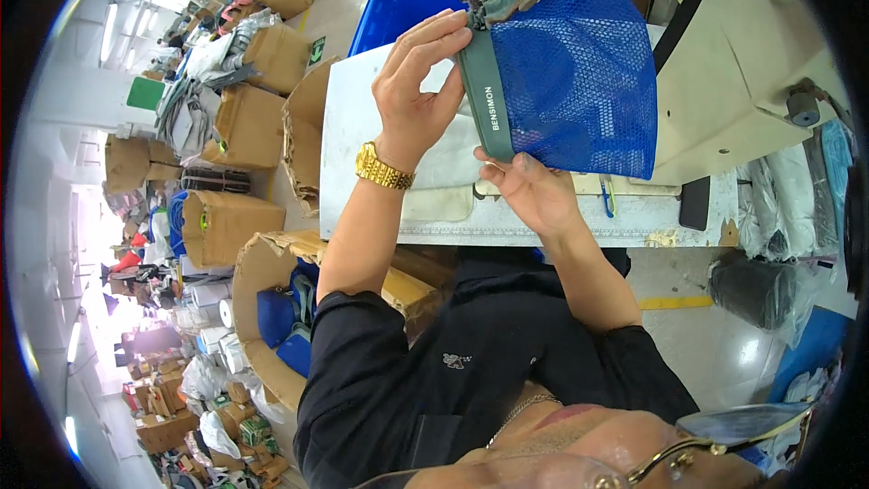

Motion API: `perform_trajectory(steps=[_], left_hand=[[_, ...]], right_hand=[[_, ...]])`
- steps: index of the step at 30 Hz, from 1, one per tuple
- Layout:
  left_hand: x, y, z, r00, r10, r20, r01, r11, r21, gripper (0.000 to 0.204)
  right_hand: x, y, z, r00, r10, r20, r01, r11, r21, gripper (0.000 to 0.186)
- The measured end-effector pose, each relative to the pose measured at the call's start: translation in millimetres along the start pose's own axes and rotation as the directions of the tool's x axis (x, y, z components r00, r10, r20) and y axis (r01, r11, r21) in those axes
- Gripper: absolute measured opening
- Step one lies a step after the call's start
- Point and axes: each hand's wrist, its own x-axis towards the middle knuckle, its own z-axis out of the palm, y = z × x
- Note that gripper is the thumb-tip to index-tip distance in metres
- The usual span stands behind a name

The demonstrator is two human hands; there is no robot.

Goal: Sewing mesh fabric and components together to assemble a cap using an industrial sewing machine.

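Our left hand (421, 81) lies just before the metal presser foot (475, 18), the fingers nearly straight and the thumb spread from them. It touches the far end and the left edge of the long, flat, dark green strip (486, 100), but we cannot tell whether it grips. Our right hand (540, 202) is farther from the presser foot, on our body's side; its thumb and finger are closed on the near end of the strip.

The strip's long axis runs from the presser foot toward us, leaning a little to the right, so the left hand is the nearer one to the foot. The strip looks smooth, with pale printing along it. From its right edge spreads the bright blue mesh fabric (579, 91), loose and slightly wrinkled, with small holes.

To the right of the presser foot stands the cream sewing machine body (751, 63); beyond the foot, to the left, is a blue plastic bin (376, 18).
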Motion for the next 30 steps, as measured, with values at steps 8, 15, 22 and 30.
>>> perform_trajectory(steps=[8, 15, 22, 30], left_hand=[[-7, 11, 1, 0.999, -0.014, -0.038, 0.016, 0.999, 0.038, 0.034], [-9, 9, 10, 0.991, 0.087, -0.101, -0.077, 0.992, 0.099, 0.031], [-8, 11, 11, 0.991, 0.081, -0.104, -0.072, 0.994, 0.087, 0.032], [-17, 11, 13, 0.989, 0.071, -0.131, -0.059, 0.994, 0.094, 0.027]], right_hand=[[-2, 9, 4, 0.998, -0.041, -0.052, 0.041, 0.999, -0.002, 0.033], [-7, 10, 13, 0.999, 0.017, -0.03, -0.018, 0.999, -0.038, 0.035], [-98, -65, -53, 0.9, -0.25, -0.356, -0.013, 0.803, -0.595, 0.075], [-51, -105, 10, 0.876, -0.481, -0.034, 0.023, 0.114, -0.993, 0.046]])
